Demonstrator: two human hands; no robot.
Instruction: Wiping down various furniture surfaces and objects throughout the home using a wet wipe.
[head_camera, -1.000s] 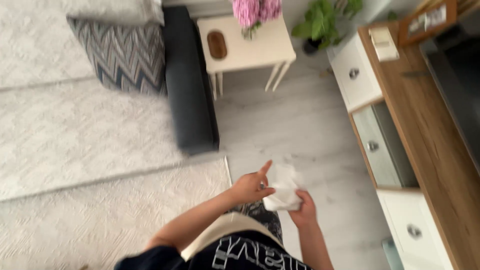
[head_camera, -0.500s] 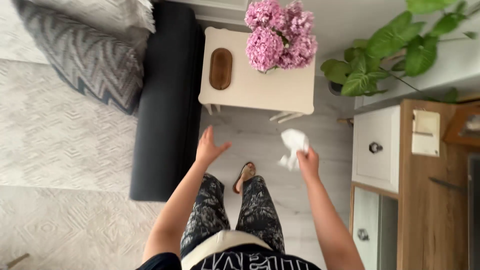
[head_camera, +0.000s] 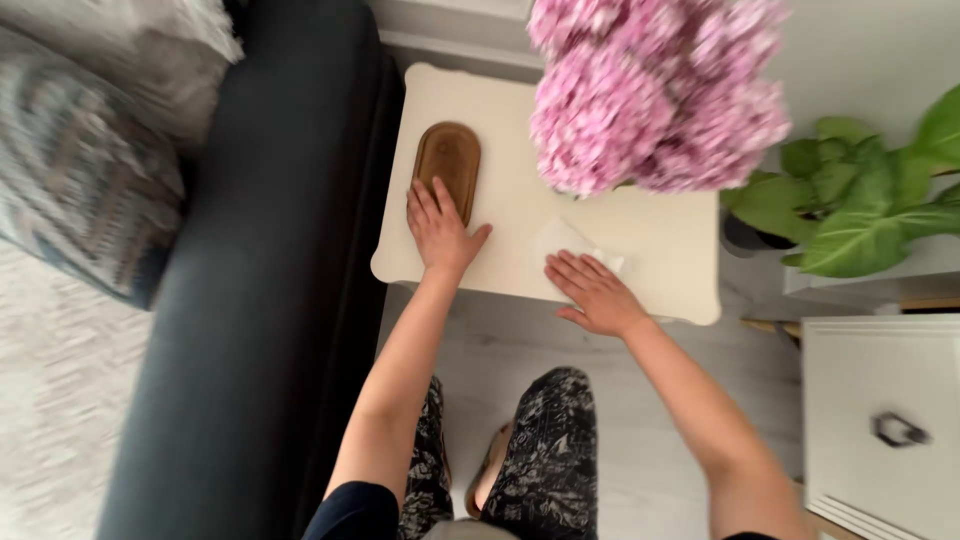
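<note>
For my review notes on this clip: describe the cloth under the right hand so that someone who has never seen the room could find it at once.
Start at the cream side table beside the dark sofa, under the pink flowers. Near its front edge the right hand lies flat on a small white cloth. It is the only soft, crumpled thing there; the oval wooden tray by the left hand is brown and rigid.

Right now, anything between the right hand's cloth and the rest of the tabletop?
Partly. The right hand presses the white cloth flat on the cream side table. To its left sit the left hand and the brown oval tray; the pink flowers overhang the far side. The near right stretch looks bare.
</note>
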